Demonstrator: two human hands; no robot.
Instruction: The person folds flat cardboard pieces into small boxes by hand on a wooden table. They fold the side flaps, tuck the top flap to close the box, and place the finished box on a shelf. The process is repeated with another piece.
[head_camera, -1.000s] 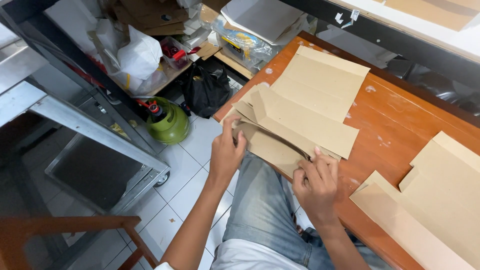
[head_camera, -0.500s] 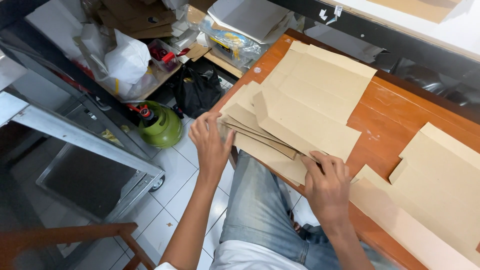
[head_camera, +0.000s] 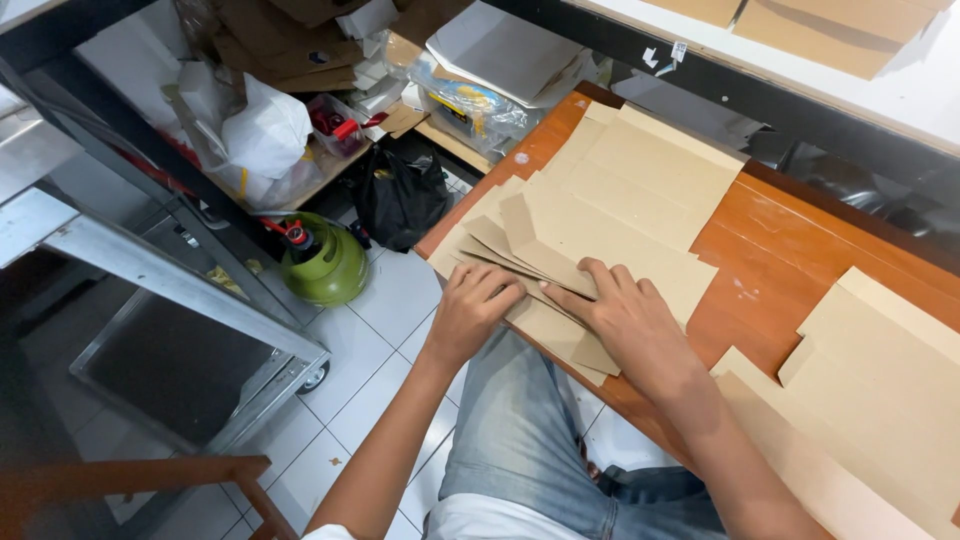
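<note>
Below me, the orange-brown wooden table (head_camera: 790, 250) stretches off to my right, and beside it the white tiled floor (head_camera: 390, 390) shows past my jeans. On the table lies a stack of flat brown cardboard sheets (head_camera: 640, 200), its near corner hanging over the table's edge, with a second pile of cardboard (head_camera: 880, 400) further right. A green gas cylinder (head_camera: 325, 265) stands on the floor beside a black plastic bag (head_camera: 400, 195). My right hand (head_camera: 625, 315) lies flat, fingers spread, pressing on the stack's near sheets. My left hand (head_camera: 475, 310) rests at the stack's overhanging corner, fingers loosely curled on its edges.
</note>
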